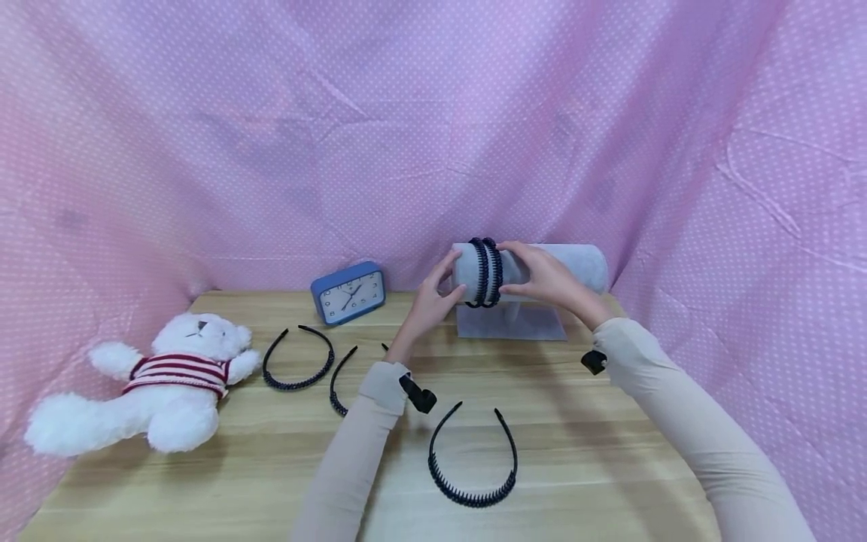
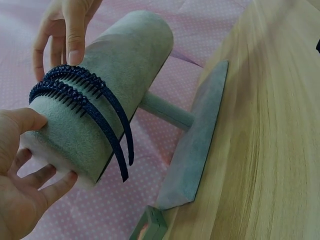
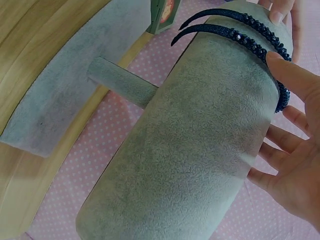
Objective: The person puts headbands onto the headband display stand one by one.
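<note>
A grey velvety display roll [image 1: 576,263] on a T-shaped stand carries two dark beaded, toothed headbands near its left end. One is the outer headband [image 2: 60,92], the other the inner headband [image 2: 85,75]; they sit side by side. My left hand [image 1: 433,297] spreads its fingers at the roll's left end, fingertips against the end's edge. Thumb and fingertips of my right hand [image 1: 545,278] touch the inner headband's right side, the other fingers lying along the roll's far side. In the right wrist view, the right thumb [image 3: 290,72] presses on the beads.
Another headband [image 1: 474,498] lies at the front of the wooden table [image 1: 609,467]. Farther left lie a headband [image 1: 298,385] and one partly hidden by my left arm. A blue clock [image 1: 348,293] stands behind them; a white teddy bear [image 1: 179,376] lies left. Pink dotted cloth [image 1: 406,135] hangs around.
</note>
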Action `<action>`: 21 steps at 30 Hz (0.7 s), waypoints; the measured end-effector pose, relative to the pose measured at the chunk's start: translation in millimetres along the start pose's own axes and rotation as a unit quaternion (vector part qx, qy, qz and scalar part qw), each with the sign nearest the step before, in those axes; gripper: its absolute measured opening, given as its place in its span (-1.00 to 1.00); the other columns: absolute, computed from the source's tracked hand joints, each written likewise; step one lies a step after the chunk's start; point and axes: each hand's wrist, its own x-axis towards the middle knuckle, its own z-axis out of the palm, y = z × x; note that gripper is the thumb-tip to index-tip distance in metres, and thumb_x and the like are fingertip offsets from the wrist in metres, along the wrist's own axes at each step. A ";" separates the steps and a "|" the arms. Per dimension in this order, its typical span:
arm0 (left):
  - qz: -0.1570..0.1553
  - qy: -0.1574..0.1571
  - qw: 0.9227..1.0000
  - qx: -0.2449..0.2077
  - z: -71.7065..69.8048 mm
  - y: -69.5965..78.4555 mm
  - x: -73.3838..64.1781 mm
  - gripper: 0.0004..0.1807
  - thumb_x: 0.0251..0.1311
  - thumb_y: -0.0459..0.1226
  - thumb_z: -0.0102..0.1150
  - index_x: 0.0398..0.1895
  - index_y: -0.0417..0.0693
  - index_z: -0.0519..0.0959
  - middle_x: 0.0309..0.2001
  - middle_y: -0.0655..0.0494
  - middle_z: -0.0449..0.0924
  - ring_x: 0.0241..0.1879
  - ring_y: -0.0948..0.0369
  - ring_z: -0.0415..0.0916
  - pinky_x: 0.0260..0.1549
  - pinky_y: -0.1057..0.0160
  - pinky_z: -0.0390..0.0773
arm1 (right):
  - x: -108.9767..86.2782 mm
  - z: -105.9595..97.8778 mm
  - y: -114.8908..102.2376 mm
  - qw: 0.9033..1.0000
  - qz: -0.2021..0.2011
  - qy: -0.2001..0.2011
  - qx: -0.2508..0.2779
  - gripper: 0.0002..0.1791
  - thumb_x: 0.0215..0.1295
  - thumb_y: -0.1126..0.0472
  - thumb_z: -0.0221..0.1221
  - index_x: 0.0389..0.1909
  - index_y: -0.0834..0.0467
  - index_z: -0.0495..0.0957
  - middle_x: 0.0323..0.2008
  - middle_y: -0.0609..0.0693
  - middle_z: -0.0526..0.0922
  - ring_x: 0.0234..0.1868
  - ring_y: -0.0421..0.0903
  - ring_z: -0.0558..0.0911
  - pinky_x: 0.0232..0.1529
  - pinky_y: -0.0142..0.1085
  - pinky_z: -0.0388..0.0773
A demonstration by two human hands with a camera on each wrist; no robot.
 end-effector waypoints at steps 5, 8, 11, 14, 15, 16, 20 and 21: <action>-0.006 0.001 1.000 0.019 -0.7 1.6 1.1 -0.30 0.39 -0.37 0.21 0.55 0.20 0.28 0.58 0.01 0.18 0.46 -0.15 0.30 0.23 -0.08 0.59 | -2.9 -0.5 -0.8 1.000 -0.009 0.003 -0.005 -0.08 0.14 0.14 0.50 0.49 0.17 0.27 0.44 0.22 0.41 0.45 0.24 0.39 0.50 0.13 0.28; -0.008 -0.003 1.000 0.025 -1.3 2.4 1.1 -0.29 0.39 -0.37 0.21 0.55 0.19 0.27 0.58 0.00 0.17 0.46 -0.15 0.31 0.23 -0.06 0.59 | -6.9 0.7 -0.8 1.000 -0.022 0.011 -0.008 -0.07 0.11 0.15 0.52 0.48 0.20 0.30 0.44 0.23 0.41 0.45 0.24 0.39 0.52 0.12 0.25; -0.013 -0.009 1.000 0.027 -2.2 3.0 0.8 -0.29 0.39 -0.36 0.21 0.56 0.22 0.26 0.59 -0.01 0.16 0.46 -0.16 0.31 0.25 -0.09 0.57 | -13.9 3.3 -2.2 0.999 -0.046 0.018 -0.024 -0.10 0.09 0.14 0.52 0.44 0.22 0.34 0.42 0.25 0.43 0.44 0.24 0.39 0.51 0.13 0.26; -0.016 -0.011 0.999 0.030 -3.6 4.4 0.6 -0.28 0.39 -0.36 0.21 0.55 0.24 0.26 0.59 -0.01 0.16 0.46 -0.18 0.31 0.25 -0.15 0.56 | -23.2 7.4 -8.0 0.995 -0.083 0.032 -0.046 -0.14 0.09 0.12 0.52 0.40 0.24 0.40 0.38 0.28 0.46 0.40 0.25 0.43 0.48 0.14 0.32; -0.015 -0.012 0.999 0.032 -4.1 4.8 0.7 -0.28 0.39 -0.36 0.22 0.55 0.23 0.26 0.59 -0.02 0.17 0.45 -0.19 0.32 0.25 -0.17 0.56 | -26.8 8.9 -11.3 0.993 -0.099 0.038 -0.050 -0.17 0.08 0.11 0.53 0.38 0.24 0.43 0.36 0.28 0.48 0.39 0.25 0.45 0.45 0.14 0.35; -0.013 -0.012 0.999 0.033 -4.6 5.0 1.0 -0.28 0.38 -0.36 0.22 0.55 0.23 0.26 0.59 -0.03 0.17 0.45 -0.20 0.32 0.25 -0.18 0.55 | -30.2 10.7 -15.0 0.991 -0.115 0.046 -0.051 -0.19 0.08 0.11 0.53 0.35 0.24 0.45 0.34 0.29 0.51 0.36 0.25 0.48 0.43 0.14 0.38; -0.003 -0.019 0.999 0.033 -6.1 5.6 3.1 -0.28 0.38 -0.38 0.22 0.56 0.18 0.26 0.58 -0.08 0.15 0.43 -0.26 0.31 0.24 -0.20 0.55 | -45.1 20.0 -32.8 0.980 -0.180 0.070 -0.040 -0.28 0.04 0.13 0.55 0.25 0.23 0.55 0.26 0.27 0.57 0.28 0.21 0.55 0.32 0.10 0.50; 0.000 -0.021 0.999 0.032 -6.6 5.5 3.7 -0.28 0.38 -0.39 0.21 0.56 0.16 0.25 0.59 -0.09 0.15 0.43 -0.27 0.31 0.24 -0.20 0.55 | -48.7 22.4 -37.7 0.978 -0.194 0.071 -0.032 -0.29 0.04 0.15 0.55 0.24 0.22 0.56 0.24 0.26 0.58 0.26 0.20 0.56 0.30 0.09 0.52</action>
